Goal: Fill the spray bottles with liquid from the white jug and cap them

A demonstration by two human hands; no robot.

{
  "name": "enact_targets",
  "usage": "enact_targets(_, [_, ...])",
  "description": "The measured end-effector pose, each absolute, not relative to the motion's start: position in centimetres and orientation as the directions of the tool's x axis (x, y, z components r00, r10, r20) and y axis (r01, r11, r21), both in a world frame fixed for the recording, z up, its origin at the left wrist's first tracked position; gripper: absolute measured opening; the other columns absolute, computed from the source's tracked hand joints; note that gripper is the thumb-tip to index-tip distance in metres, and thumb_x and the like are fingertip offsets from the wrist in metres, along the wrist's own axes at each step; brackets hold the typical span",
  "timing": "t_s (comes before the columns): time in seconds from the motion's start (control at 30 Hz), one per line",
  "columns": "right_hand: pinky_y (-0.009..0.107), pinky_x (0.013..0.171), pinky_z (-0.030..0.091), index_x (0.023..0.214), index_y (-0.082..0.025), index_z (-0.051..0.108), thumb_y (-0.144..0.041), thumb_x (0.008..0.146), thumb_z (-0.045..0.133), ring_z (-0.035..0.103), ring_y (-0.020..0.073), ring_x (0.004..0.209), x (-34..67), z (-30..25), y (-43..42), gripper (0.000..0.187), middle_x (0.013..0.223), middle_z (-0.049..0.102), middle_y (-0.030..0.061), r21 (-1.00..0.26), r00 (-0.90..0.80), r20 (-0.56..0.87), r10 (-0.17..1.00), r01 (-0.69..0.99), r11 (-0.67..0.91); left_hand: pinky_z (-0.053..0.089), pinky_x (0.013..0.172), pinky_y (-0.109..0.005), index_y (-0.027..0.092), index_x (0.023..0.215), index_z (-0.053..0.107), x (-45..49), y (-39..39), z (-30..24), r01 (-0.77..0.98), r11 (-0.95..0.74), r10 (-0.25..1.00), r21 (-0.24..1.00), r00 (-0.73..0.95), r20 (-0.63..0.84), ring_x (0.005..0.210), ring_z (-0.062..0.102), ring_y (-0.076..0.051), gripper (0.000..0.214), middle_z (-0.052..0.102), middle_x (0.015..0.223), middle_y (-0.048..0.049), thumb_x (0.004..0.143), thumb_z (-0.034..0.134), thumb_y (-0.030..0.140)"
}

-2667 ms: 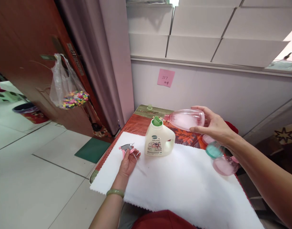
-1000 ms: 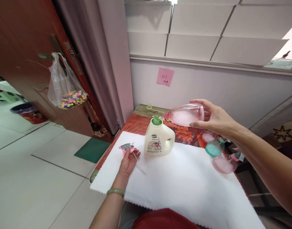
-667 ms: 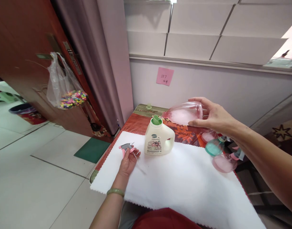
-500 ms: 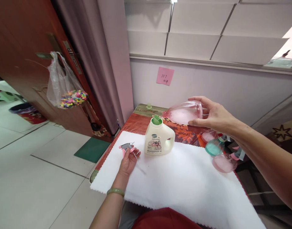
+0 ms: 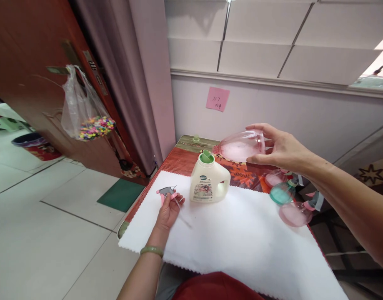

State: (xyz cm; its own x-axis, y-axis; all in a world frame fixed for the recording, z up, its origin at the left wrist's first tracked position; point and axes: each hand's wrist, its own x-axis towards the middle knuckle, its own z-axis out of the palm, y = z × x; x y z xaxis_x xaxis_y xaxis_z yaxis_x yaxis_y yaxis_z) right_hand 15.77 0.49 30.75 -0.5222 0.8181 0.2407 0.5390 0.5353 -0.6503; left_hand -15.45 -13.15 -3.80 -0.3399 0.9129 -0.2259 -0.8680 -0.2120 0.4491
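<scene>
- We see a pale wall (image 5: 272, 108) with a pink note (image 5: 217, 99) on it, white panels (image 5: 256, 37) above.
- Left: a mauve curtain (image 5: 141, 75) beside a brown door (image 5: 25, 50).
- Pale tiled floor (image 5: 38, 241), a green mat (image 5: 121, 195) near the table (image 5: 178, 160).
- Daylight enters upper right.

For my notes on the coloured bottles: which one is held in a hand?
The pink bottle in the right hand, tipped toward the white jug; the teal bottle and a second pink bottle sit untouched at right.

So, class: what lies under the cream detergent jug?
The jug stands on a white cloth spread over a red patterned tabletop; the tabletop beneath the cloth is hidden.
</scene>
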Motion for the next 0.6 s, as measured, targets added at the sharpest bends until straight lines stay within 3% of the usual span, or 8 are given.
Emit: enact_targets(0.6, [0.047,0.077,0.061,0.138,-0.031,0.055,-0.041,0.064,0.082,0.071,0.0313,0.092,14.8,32.5,0.7,0.080,0.121,0.069,0.0087,-0.437,-0.643,0.248,0.725,0.594,0.676,0.056,0.090,-0.041,0.014,0.105,0.068,-15.3,-13.1,-3.7,-0.861,-0.224,0.907,0.457,-0.356,-0.224,0.085,0.070,-0.020,0.034,0.072,0.088,-0.0078,0.081,0.079,0.036])
